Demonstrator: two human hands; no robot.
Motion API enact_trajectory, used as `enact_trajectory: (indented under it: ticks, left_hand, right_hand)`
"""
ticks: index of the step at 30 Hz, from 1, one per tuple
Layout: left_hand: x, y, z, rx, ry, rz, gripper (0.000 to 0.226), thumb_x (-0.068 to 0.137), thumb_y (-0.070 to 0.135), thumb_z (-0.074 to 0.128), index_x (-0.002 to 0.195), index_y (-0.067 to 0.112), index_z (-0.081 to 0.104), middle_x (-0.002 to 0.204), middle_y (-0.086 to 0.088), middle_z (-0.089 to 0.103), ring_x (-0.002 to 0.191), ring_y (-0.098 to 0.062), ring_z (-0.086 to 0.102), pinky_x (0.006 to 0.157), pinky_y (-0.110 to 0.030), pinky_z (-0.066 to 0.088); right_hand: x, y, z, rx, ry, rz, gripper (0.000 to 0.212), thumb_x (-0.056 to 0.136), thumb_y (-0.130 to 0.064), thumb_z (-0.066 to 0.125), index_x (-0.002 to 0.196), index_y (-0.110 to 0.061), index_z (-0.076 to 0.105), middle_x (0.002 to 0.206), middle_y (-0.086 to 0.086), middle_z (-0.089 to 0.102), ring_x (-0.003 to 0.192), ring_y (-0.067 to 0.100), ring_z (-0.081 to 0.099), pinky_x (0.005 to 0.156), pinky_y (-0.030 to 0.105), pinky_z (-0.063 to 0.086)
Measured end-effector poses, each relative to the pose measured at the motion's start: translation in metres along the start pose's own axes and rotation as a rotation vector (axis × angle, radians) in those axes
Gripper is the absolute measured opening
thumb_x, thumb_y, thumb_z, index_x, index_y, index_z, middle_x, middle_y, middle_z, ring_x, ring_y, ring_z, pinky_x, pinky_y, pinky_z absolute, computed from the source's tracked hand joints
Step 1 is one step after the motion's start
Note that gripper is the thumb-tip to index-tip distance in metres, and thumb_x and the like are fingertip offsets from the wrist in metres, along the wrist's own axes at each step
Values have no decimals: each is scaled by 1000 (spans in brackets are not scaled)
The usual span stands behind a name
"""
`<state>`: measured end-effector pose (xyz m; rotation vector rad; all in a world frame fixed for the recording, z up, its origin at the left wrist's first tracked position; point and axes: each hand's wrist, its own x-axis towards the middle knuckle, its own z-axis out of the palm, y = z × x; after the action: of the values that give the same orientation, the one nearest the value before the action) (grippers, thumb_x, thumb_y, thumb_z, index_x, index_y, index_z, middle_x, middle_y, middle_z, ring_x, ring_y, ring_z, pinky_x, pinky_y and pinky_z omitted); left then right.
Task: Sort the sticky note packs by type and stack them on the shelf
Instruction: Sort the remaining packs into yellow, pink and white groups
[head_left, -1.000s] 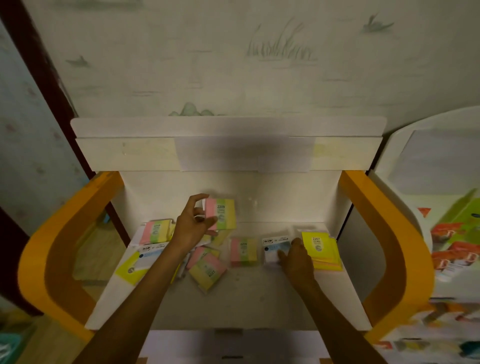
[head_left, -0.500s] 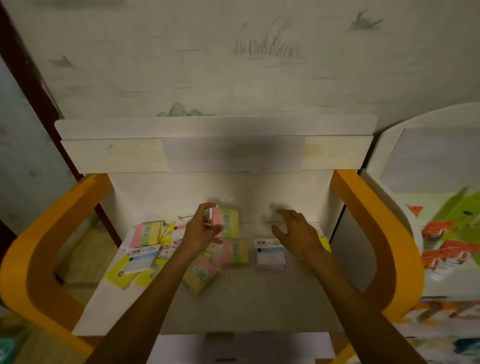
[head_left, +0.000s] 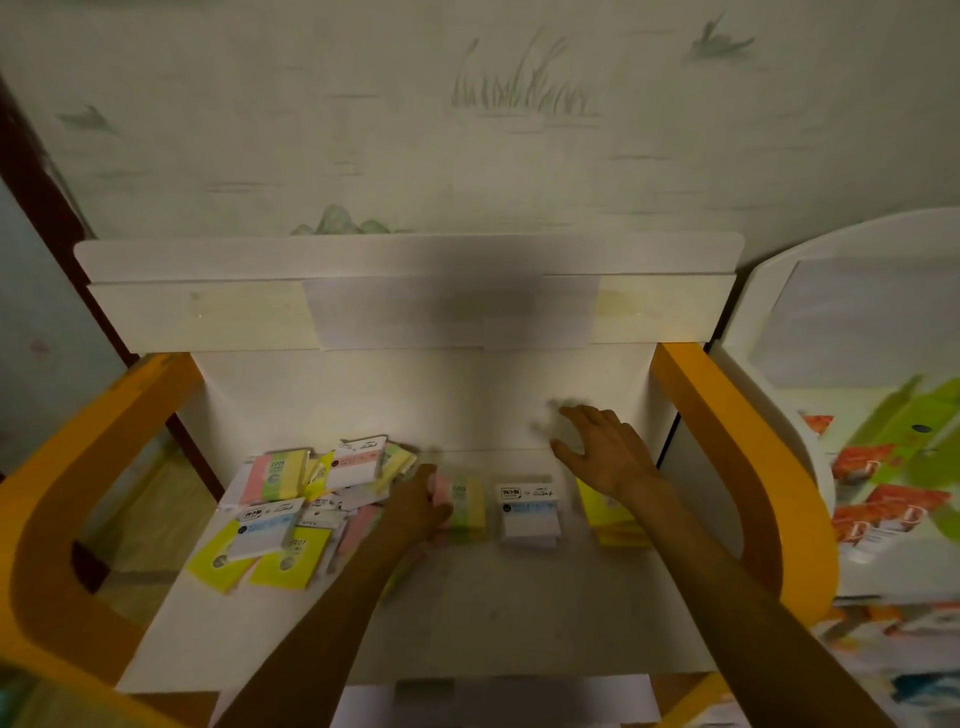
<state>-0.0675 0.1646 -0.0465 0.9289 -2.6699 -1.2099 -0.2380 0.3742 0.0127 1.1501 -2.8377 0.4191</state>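
The pink-green-yellow pack (head_left: 464, 506) now sits low on the shelf board (head_left: 519, 613), just left of centre in the frame, where half a second ago it was held up in the air in front of the back panel. The left hand (head_left: 415, 506) has brought it down and grips it by its left edge, fingers curled round the pink side. It appears to land on a matching striped pack already lying there, though blur at the edge makes the layering hard to confirm. If so, the striped type has its stack started.

Just right of it lies the white-and-blue pack (head_left: 528, 512), apart from the striped one, and further right the yellow pack pile (head_left: 610, 514). The right hand (head_left: 605, 457) has lifted off these and hovers above the yellow pile with fingers spread and holding nothing.

At the left of the frame the unsorted heap (head_left: 306, 499) remains: more striped, yellow and white packs overlapping at odd angles. Three type positions now seem laid out in a row, so the left hand's likely next job is letting go and going back to the heap.
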Motion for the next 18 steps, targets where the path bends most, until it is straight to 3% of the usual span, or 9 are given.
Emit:
enact_trajectory:
  ticks: [3,10,14,18]
  left_hand:
    - [2,-3,-9,184,66,51,69,84,30,69,143,15,35,129,-12,56,113,-25,56,92,-38,50]
    - [2,-12,-62,419,283,269,62,87,53,53,141,22,42,136,-8,49,124,-31,42,97,-41,41]
    - [-3,-29,-106,427,272,202,72,76,65,37,141,35,39,145,2,40,134,-24,31,104,-43,33]
    - [-8,-61,-144,506,213,128,77,76,72,32,146,42,22,154,3,27,140,-23,21,109,-48,27]
  right_hand:
    - [2,-3,0,-11,-6,9,61,95,-52,41,147,-24,30,151,2,35,134,24,36,104,39,38]
    - [8,-25,3,24,-66,13,61,95,-52,41,148,-25,26,153,4,32,135,26,34,105,41,37]
    - [12,-47,11,54,-105,15,62,95,-52,41,148,-26,26,153,4,32,135,27,34,107,41,36]
    - [18,-78,22,66,-130,-4,63,95,-53,41,149,-25,25,153,4,33,136,28,33,108,40,36]
